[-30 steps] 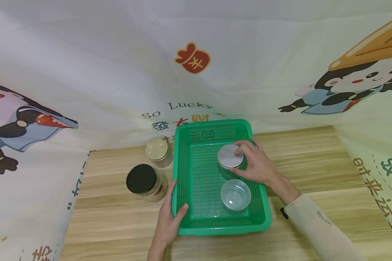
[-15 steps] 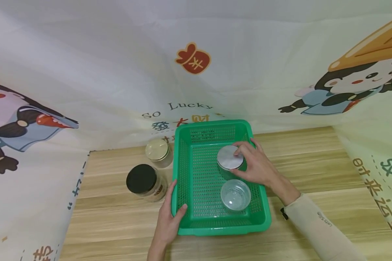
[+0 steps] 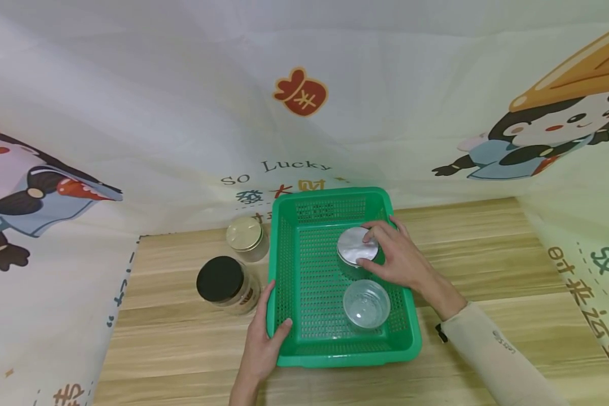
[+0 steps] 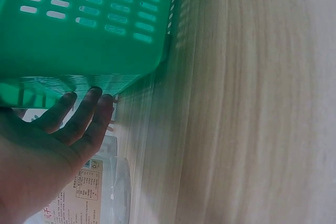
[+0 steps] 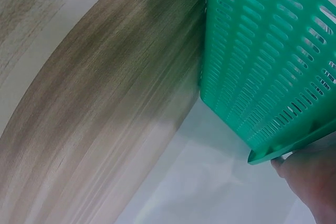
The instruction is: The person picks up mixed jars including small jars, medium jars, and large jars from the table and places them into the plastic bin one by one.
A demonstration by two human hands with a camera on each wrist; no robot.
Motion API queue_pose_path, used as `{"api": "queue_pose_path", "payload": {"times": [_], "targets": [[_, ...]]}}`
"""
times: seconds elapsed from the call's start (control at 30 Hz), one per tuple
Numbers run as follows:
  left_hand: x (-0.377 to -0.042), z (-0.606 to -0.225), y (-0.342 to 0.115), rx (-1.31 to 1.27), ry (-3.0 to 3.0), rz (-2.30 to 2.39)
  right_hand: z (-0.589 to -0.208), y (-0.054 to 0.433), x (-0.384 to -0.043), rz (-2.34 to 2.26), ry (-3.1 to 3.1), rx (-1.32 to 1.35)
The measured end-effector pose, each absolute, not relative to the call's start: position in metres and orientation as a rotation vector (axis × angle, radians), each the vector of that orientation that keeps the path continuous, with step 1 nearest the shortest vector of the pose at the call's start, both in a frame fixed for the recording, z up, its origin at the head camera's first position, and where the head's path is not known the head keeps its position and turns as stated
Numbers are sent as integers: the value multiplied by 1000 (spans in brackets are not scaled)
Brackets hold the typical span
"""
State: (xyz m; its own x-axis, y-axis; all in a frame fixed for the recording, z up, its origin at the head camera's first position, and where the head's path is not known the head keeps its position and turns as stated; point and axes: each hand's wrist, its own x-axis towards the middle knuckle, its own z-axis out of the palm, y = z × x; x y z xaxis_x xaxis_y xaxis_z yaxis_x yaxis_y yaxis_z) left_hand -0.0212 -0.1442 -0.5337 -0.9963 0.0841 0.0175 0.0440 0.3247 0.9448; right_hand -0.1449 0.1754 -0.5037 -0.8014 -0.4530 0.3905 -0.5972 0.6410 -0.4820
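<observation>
Near the middle of the desk's (image 3: 177,361) far edge stands a green basket (image 3: 347,359), its left rim clamped between thumb and fingers of the left hand (image 3: 262,347). Inside, the right hand (image 3: 398,256) pinches a silver-lidded jar (image 3: 354,247) beside a clear container (image 3: 366,304). Toward the far left corner stand a gold-lidded jar (image 3: 245,234) and a black-lidded jar (image 3: 220,279).

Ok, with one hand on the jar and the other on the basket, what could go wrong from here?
The right hand touches the lid of the silver-lidded jar, close to the clear container; a sideways slip might knock that over.
The left hand holds the green basket beside the black-lidded jar; shifting it left could tip that jar.
</observation>
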Motion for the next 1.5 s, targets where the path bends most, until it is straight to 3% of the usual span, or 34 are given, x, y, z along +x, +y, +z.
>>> {"api": "queue_pose_path", "payload": {"times": [1.5], "targets": [[-21, -528, -144, 150, 2559, 1779, -511, 202, -128, 1021, -2566, 657]]}}
